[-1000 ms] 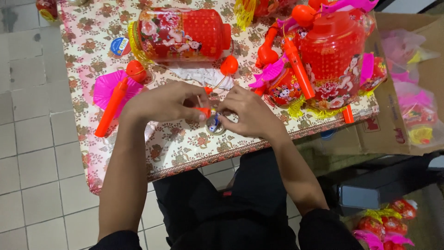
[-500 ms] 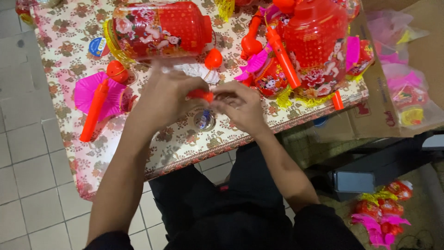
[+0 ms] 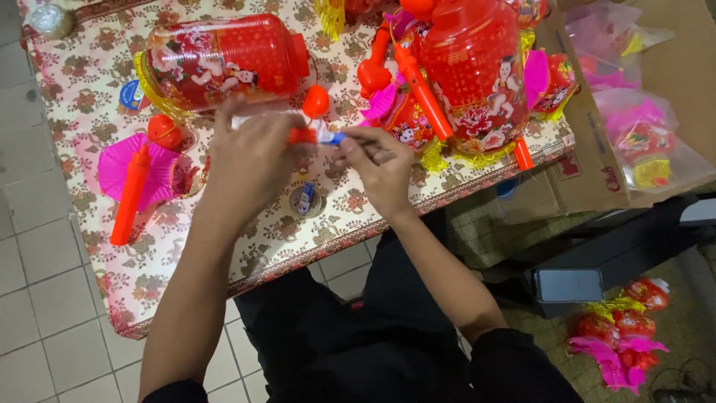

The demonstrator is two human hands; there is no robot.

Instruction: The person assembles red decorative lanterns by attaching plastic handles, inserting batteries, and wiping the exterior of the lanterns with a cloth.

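Grey tiled floor (image 3: 30, 298): open strip along the left edge of the table.

Table with floral pink-and-cream cloth (image 3: 246, 246): near edge runs just in front of the person's lap; bare cloth lies between that edge and the hands.

Orange plastic stick on a pink pleated paper fan (image 3: 130, 195): lies near the table's left edge, well apart from the hands.

Red cylindrical plastic lantern with printed figures (image 3: 224, 63): on its side at the far edge, just behind the left hand.

Left hand (image 3: 250, 160): fingers curled around a small orange plastic piece with a white and blue end (image 3: 313, 136), held above the cloth at mid-table.

Right hand (image 3: 380, 168): fingertips pinching the blue end of the same piece.

Upright red lantern (image 3: 473, 71): just beyond the right hand.

Brown cardboard box of bagged pink and red parts (image 3: 656, 75): past the right table edge.
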